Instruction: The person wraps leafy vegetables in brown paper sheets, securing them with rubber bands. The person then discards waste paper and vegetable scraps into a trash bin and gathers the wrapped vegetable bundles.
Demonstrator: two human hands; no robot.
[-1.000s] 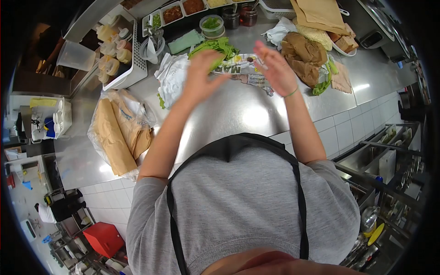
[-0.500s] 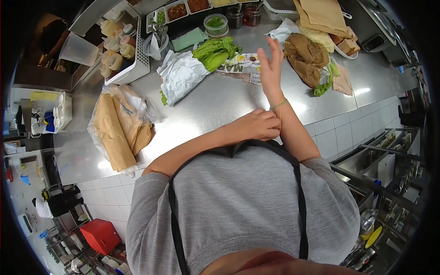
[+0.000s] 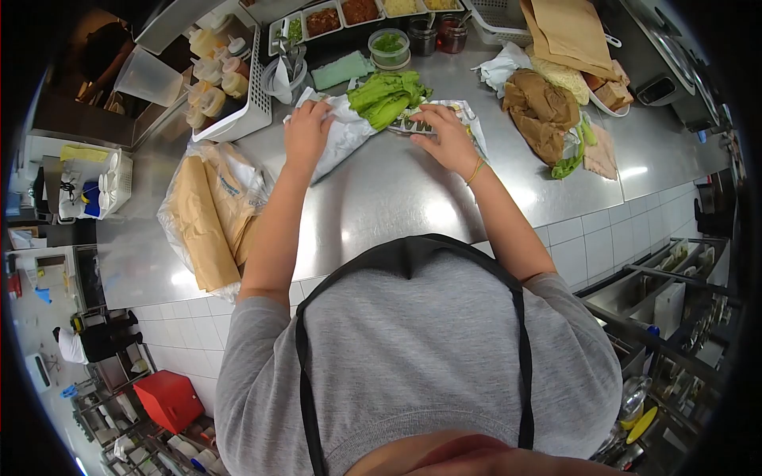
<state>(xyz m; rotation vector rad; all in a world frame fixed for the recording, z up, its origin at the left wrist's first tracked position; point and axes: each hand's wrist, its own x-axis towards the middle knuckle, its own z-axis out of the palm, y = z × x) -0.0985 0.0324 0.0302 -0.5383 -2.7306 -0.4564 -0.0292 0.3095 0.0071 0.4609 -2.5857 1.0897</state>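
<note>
Green lettuce (image 3: 387,97) sticks out of a crinkled white wrapper (image 3: 349,136) on the steel counter. My left hand (image 3: 306,133) lies over the wrapper's left end, fingers curved down onto it and thumb at its upper side. To the right of the leaves, my right hand (image 3: 449,143) hovers over or rests on a printed plastic bag (image 3: 475,125) with its fingers apart. Whether those fingertips touch the bag is hard to make out. Part of the bag's lettering is hidden under the hand and lettuce.
A white basket of squeeze bottles (image 3: 238,123) stands at the left, above brown paper in a clear bag (image 3: 208,222). Food trays (image 3: 324,20), a green cloth (image 3: 343,70) and a lidless tub of greens (image 3: 389,47) line the back. Crumpled brown paper (image 3: 540,115) lies right.
My left hand has left my right wrist and reached forward to the wrapper. My right hand, formerly raised, has come down over the printed bag. The view has shifted slightly.
</note>
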